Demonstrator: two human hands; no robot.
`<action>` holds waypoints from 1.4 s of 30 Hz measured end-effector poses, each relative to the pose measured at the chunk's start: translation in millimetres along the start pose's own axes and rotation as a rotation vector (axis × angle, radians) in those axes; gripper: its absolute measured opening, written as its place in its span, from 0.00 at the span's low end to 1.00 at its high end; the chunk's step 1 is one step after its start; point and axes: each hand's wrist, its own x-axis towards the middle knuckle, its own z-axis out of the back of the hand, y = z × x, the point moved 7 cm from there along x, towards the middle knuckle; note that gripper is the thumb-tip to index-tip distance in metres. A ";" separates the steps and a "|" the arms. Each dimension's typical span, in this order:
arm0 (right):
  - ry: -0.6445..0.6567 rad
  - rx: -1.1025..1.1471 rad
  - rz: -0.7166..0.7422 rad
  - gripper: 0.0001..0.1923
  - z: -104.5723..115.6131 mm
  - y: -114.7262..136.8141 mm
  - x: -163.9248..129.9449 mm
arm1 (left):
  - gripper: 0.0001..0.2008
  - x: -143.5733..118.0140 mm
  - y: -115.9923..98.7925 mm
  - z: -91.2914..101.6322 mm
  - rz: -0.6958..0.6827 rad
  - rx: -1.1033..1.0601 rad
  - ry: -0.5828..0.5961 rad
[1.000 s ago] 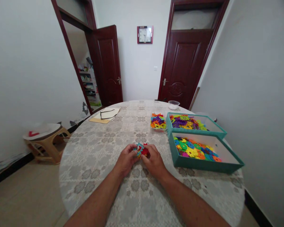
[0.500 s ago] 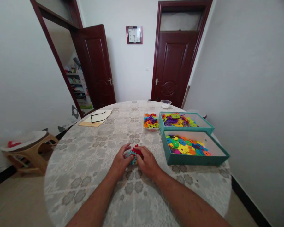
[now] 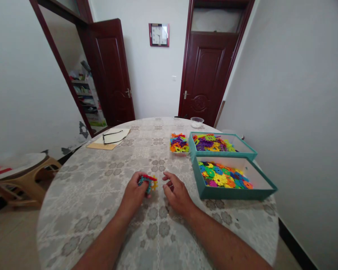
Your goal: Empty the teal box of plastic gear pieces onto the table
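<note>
Plastic snowflake cluster (image 3: 148, 182) pinched in left hand (image 3: 135, 195) fingertips; right hand (image 3: 177, 193) empty, loosely curled beside.

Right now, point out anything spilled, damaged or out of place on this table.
Nothing spilled. A loose heap of coloured pieces sits on the table outside the two teal boxes. The left hand holds a small cluster; the right hand is off it.

Left hand (image 3: 133, 195) curled in a closed grip, right hand (image 3: 178, 194) loosely open, forearms converging
</note>
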 end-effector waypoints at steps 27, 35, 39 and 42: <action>0.094 -0.141 -0.024 0.15 -3.7 5.7 -0.4 | 0.32 107.7 35.0 17.7 -0.207 -0.022 0.081; 0.083 -0.158 0.006 0.14 -3.1 8.2 1.0 | 0.30 84.4 16.6 -8.6 -0.535 0.360 0.273; 0.076 -0.150 0.025 0.13 -3.6 6.5 0.5 | 0.27 74.4 9.6 -14.9 -0.703 0.534 0.230; 0.086 -0.139 0.042 0.14 -6.0 5.9 0.0 | 0.23 77.6 3.6 -1.4 -0.735 0.610 0.051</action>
